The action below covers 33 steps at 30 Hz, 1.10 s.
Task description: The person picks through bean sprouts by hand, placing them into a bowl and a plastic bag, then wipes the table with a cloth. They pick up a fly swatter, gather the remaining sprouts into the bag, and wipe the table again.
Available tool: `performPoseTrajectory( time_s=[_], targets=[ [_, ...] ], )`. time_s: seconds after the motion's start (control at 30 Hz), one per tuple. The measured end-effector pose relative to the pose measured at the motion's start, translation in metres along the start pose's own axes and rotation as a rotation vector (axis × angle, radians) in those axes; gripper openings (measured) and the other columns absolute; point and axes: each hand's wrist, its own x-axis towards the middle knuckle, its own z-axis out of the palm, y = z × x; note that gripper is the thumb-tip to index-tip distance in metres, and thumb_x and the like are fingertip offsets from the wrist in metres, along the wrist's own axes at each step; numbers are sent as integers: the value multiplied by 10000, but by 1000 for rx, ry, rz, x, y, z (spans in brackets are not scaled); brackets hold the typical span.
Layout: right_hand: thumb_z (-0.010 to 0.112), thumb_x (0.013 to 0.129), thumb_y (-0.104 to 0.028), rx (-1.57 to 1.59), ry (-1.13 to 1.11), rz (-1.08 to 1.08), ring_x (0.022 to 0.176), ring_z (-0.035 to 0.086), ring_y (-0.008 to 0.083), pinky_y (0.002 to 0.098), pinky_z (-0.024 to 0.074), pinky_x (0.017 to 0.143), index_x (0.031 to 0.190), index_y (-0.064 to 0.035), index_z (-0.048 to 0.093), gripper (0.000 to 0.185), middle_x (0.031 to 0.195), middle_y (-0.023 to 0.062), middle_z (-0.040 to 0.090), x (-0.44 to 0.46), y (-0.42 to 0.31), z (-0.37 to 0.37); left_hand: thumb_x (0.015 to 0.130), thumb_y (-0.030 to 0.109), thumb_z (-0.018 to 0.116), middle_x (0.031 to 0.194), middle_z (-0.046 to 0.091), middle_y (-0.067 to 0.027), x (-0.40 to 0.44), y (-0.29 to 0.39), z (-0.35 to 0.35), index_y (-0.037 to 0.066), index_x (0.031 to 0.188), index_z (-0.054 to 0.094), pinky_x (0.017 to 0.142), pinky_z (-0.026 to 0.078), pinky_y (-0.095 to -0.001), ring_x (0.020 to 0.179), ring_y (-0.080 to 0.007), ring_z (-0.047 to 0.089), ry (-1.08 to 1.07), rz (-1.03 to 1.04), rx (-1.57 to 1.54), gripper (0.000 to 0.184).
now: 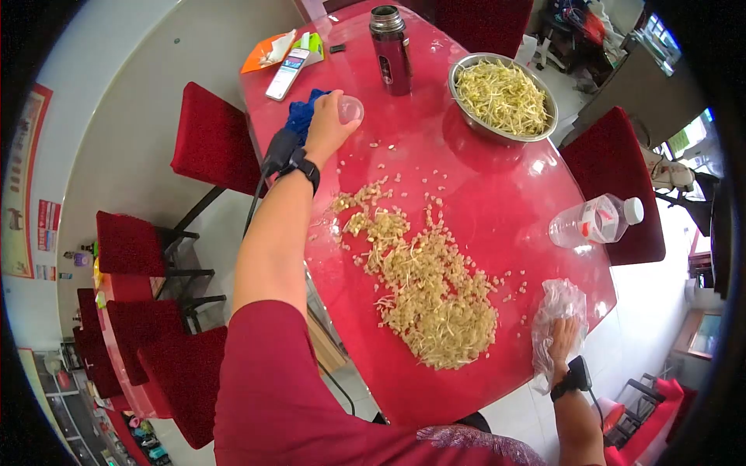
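Note:
My left hand [325,128] is at the far left part of the table, its fingers wrapped round a small clear plastic cup [350,109]. Just beside it lies a crumpled blue cloth [301,116]. At the near right edge, my right hand [562,342] grips a thin clear plastic bag [558,304]; its fingertips are partly hidden by the film. Between the two hands, a spread pile of bean sprout hulls and short sprouts [435,299] covers the tabletop, with loose bits scattered around it.
On the red table [497,217] stand a metal bowl of bean sprouts [458,101], a dark thermos [392,54] without its lid and a capped plastic bottle [594,221] lying tilted. A phone [287,74] rests near orange and green packets. Red chairs [214,136] surround the table.

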Motion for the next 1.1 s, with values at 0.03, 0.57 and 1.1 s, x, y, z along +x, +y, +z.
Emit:
performPoseTrajectory(
  time_s=[0.03, 0.57, 1.1],
  targets=[
    [474, 624, -11, 20, -16, 15, 927, 400, 409, 489, 293, 890, 832, -41, 440, 213, 872, 203, 426, 1, -4, -5, 630, 202, 704, 1123, 435, -204, 8, -1, 12, 11, 1156, 384, 902, 352, -377, 1074, -330, 408, -19, -42, -16, 644],
    [492, 709, -143, 51, -103, 79, 1093, 341, 458, 506, 231, 961, 1010, 28, 424, 353, 1074, 283, 401, -35, 41, 30, 851, 305, 424, 1287, 299, -246, -215, -34, -62, -58, 1244, 288, 993, 221, -427, 1202, -378, 272, -218, -103, 289, 552],
    [511, 668, -86, 10, -129, 143, 1108, 346, 426, 495, 247, 957, 1037, -38, 454, 376, 1080, 248, 437, -17, 22, 21, 839, 375, 396, 1272, 344, -224, -160, 101, -16, -29, 1244, 325, 1023, 191, -418, 1214, -365, 272, -209, 70, 21, 576]
  ],
)
